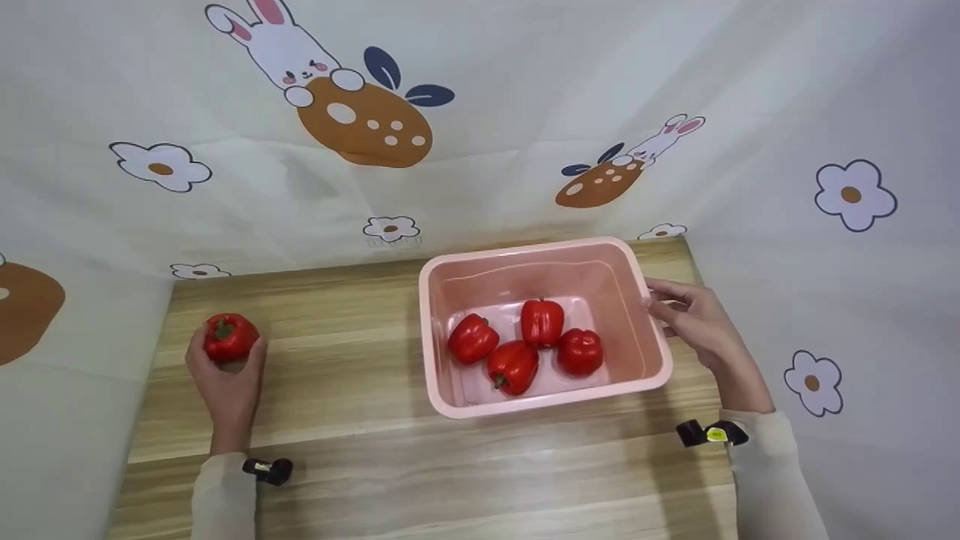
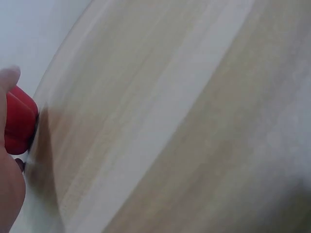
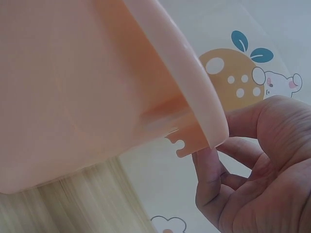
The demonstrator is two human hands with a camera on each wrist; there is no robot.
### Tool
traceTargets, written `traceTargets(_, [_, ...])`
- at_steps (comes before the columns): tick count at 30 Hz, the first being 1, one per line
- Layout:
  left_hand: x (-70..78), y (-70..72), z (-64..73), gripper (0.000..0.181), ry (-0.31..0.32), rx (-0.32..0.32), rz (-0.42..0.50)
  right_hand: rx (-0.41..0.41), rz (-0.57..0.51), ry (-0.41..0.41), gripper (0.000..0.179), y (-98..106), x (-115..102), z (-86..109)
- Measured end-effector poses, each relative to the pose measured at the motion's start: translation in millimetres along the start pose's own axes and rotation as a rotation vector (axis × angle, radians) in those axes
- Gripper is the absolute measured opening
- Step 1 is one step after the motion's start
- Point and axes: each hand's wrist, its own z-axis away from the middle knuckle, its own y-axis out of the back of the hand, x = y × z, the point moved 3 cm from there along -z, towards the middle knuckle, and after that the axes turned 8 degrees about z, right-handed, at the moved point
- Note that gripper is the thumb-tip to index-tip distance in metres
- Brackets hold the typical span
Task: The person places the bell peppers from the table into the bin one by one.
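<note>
My left hand [image 1: 227,386] curls thumb and fingers round a red bell pepper [image 1: 232,339] at the left of the wooden table, its green stem facing up. At the edge of the left wrist view, part of that pepper [image 2: 19,119] shows beside the hand [image 2: 7,194]. A pink plastic basin [image 1: 431,345] stands right of centre, with several red bell peppers [image 1: 542,322] on its floor. On its right side, my right hand [image 1: 701,322] pinches the rim. Close up in the right wrist view, thumb and fingers [image 3: 243,124] meet at the basin's rim [image 3: 194,85].
The wood-grain table [image 1: 337,450] runs between the two arms. A pale cloth [image 1: 495,90] printed with rabbits and flowers hangs behind it and along both sides. The basin's far side is close to the back cloth.
</note>
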Motion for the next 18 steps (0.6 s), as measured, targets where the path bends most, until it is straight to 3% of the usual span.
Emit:
traceTargets(8, [0.2,2.4,6.7,0.079,0.009,0.032,-0.023,0.003,0.027,-0.001,0.050,0,-1,0.0])
traceTargets(18, [2.2,9.1,14.5,0.088,0.125,0.032,-0.117,-0.003,0.046,0.006,0.049,0,-3,-0.6])
